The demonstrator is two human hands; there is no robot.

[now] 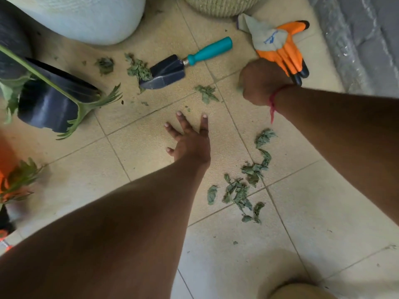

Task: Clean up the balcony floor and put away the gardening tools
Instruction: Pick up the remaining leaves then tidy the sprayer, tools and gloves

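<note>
The left hand [190,141] hung flat and spread over the tiled floor [133,147], holding nothing. The right hand [260,83] was curled knuckles-up, and whether it held anything could not be told. The trowel [170,71] lay beyond both, blade toward the left hand and teal handle [210,50] slanting away toward the orange glove [278,44], which lay just beside the right hand. A leaf clump [206,93] lay between the hands, nearer the right.
</note>
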